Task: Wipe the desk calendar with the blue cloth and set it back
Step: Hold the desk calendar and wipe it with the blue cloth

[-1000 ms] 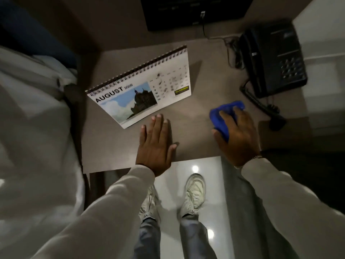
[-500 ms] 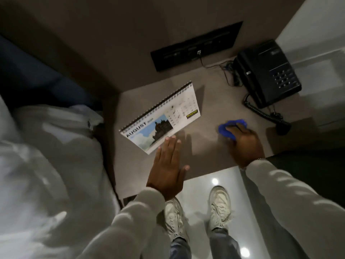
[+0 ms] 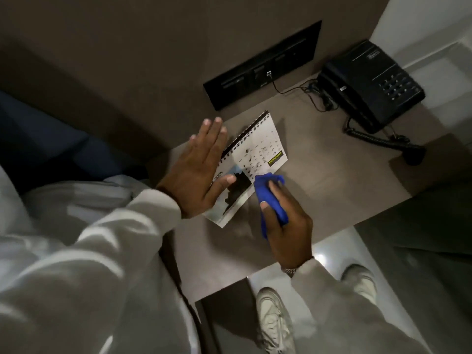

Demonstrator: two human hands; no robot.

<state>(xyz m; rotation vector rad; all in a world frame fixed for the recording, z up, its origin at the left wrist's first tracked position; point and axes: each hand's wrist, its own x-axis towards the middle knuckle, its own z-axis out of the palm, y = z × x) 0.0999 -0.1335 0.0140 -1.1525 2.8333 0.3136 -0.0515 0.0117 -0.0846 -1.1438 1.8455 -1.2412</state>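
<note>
Both hands meet at the desk calendar (image 3: 258, 154) mid-table: your left hand (image 3: 196, 172), fingers spread, covers its nine-o'clock side; your right hand (image 3: 287, 223) clutches the blue cloth (image 3: 268, 190) against its lower edge. At two o'clock sits a telephone (image 3: 370, 85), cord (image 3: 375, 140) trailing nearby.

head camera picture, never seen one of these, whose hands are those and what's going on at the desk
There is no machine here. The picture comes from a wide-angle camera worn on a person's head, looking down, so you see their own arms, and their shoes on the floor below.

The left hand is open and flat, fingers spread, over the left part of a spiral-bound desk calendar standing on the brown desk. Whether it touches the calendar is hard to tell. The right hand has its grip closed on a blue cloth, whose front end meets the calendar's lower edge.

At the back right sits a black telephone with a coiled cord. A black socket panel is on the wall behind.
</note>
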